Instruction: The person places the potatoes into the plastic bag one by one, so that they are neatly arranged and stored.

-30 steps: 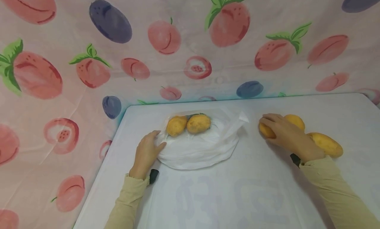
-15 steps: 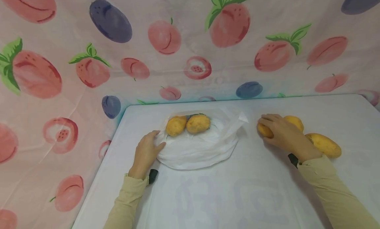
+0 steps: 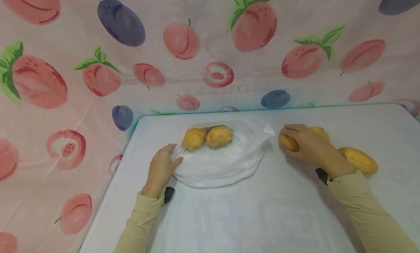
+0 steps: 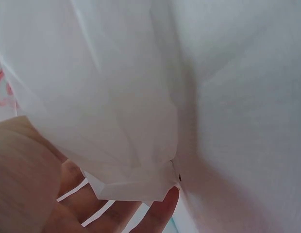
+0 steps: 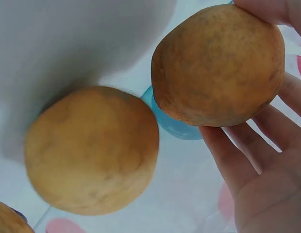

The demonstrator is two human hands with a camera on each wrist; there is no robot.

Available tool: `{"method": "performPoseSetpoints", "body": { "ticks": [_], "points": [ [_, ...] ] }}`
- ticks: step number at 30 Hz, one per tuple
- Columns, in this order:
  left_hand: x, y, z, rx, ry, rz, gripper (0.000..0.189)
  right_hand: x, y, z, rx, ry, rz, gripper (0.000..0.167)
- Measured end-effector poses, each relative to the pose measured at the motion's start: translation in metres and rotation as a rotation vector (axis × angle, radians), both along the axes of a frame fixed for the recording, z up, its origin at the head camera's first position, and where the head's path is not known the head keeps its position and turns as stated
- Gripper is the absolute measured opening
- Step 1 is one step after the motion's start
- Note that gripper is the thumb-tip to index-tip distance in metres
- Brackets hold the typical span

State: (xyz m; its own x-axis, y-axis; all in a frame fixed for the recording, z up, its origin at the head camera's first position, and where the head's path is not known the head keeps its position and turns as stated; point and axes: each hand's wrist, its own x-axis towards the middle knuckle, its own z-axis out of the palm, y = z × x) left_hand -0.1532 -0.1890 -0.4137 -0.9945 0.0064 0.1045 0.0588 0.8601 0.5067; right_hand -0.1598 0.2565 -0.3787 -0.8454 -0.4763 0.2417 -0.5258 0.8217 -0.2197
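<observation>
My left hand [image 3: 161, 169] grips the left edge of a white plastic bag [image 3: 216, 170], thumb on top. In the left wrist view the bag's edge [image 4: 126, 187] lies between thumb and fingers. Two potatoes, one on the left [image 3: 194, 139] and one on the right [image 3: 219, 136], rest at the bag's mouth. To the right of the bag, my right hand [image 3: 310, 145] holds a potato [image 5: 218, 65] between thumb and fingers. Close beside it is a second potato [image 5: 92, 150], partly hidden by the hand in the head view. A third, longer potato [image 3: 359, 160] lies by my right wrist.
The white-covered table [image 3: 249, 216] carries everything. A fruit-printed curtain [image 3: 242, 63] hangs along its back and left side. A twisted corner of the bag [image 3: 267, 131] sticks up toward my right hand.
My right hand has shifted slightly left with its potato, and the potato beside it has moved left too. The left hand and the bag have stayed in place.
</observation>
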Motion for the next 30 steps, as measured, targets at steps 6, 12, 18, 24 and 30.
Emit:
{"method": "performPoseSetpoints", "body": {
  "ticks": [6,12,18,24,30],
  "points": [
    [0.001,0.001,0.0,0.0,-0.002,0.001,0.051,0.001,-0.002,0.002,-0.017,0.021,0.006,0.05],
    [0.001,0.0,0.001,-0.003,-0.002,0.002,0.052,0.003,-0.005,0.009,-0.033,0.064,0.009,0.051],
    [0.001,0.0,0.001,-0.004,-0.01,0.002,0.052,0.006,-0.013,0.021,-0.038,0.097,-0.025,0.052],
    [0.001,0.0,0.001,-0.001,-0.022,0.002,0.052,0.005,-0.018,0.032,-0.082,0.103,0.005,0.052],
    [0.001,0.0,0.001,-0.004,-0.015,0.001,0.052,0.006,-0.022,0.042,-0.09,0.14,-0.001,0.054]
  ]
}}
